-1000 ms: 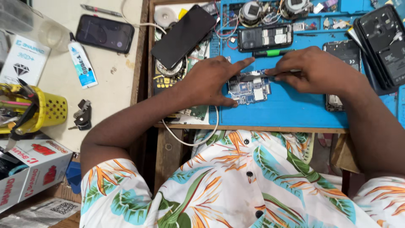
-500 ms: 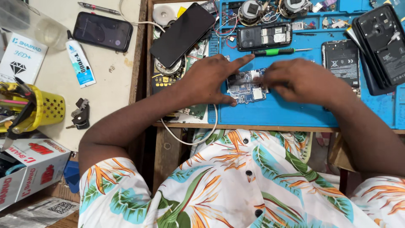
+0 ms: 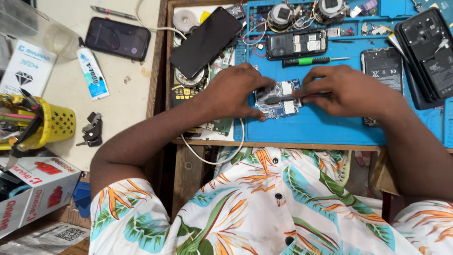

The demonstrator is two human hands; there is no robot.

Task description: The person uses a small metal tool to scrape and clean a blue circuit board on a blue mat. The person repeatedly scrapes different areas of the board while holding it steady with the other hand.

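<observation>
Since the earlier frame the right hand [image 3: 351, 89] has slid its thin tool [image 3: 283, 99], pinched in its grip, onto the circuit board [image 3: 279, 99] on the blue mat [image 3: 325, 125], where the left hand [image 3: 236, 92] presses fingers flat; a slip could likely gouge components.

A phone repair workbench. On the blue work mat [image 3: 330, 130] lie an opened phone [image 3: 296, 44], a green screwdriver [image 3: 306, 61] and a bare circuit board [image 3: 283, 97]. Left of the mat stand a glue tube [image 3: 92, 73] and a yellow tool cup [image 3: 54, 123].
</observation>
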